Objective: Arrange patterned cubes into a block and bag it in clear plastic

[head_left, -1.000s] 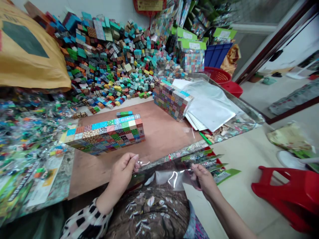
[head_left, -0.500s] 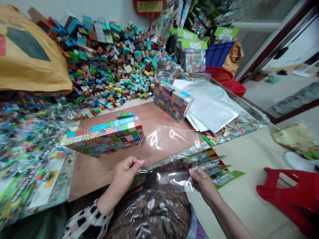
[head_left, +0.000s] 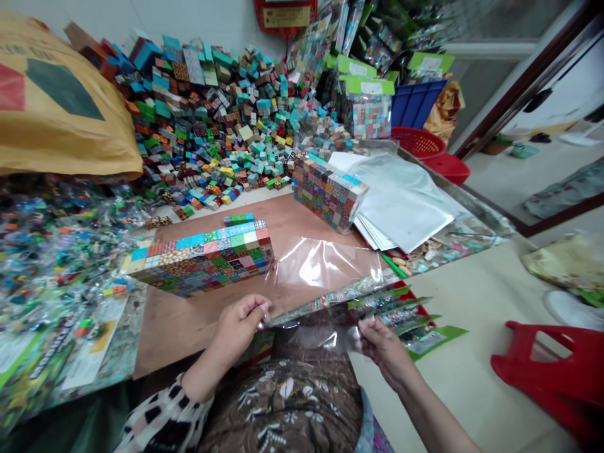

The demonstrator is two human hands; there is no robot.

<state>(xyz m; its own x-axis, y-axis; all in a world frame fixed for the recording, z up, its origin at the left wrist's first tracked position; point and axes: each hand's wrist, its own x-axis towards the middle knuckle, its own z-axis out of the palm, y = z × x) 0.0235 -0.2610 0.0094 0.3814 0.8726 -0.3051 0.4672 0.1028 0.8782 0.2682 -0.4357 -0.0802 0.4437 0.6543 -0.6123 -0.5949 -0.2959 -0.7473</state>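
Film (head_left: 325, 261), clear and catching white glints, spans the gap between the two bare hands, one part of it over the person's lap and the far part above the brown board (head_left: 189, 321) on the table. The left hand (head_left: 240, 324) pinches one side of it between thumb and curled fingers, near the board's front edge; the right hand (head_left: 384, 346) grips the other side the same way, thumb against bent fingers, just beside a row of green-topped packets (head_left: 438, 340). Past the left hand, a long patterned block (head_left: 202, 258) made up of many small printed squares stands on the board, with a short green-and-blue strip (head_left: 238, 219) lying just behind it. A second patterned block (head_left: 325, 195) stands farther back, next to a pile of pale clear sheets (head_left: 406, 201) (a green stick (head_left: 394, 263) lies just in front of them). Behind all this, loose small blocks (head_left: 226, 126) are heaped against the wall, and a yellow sack (head_left: 70, 113) bulges at the left. A red stool (head_left: 557, 365) is on the floor at the right
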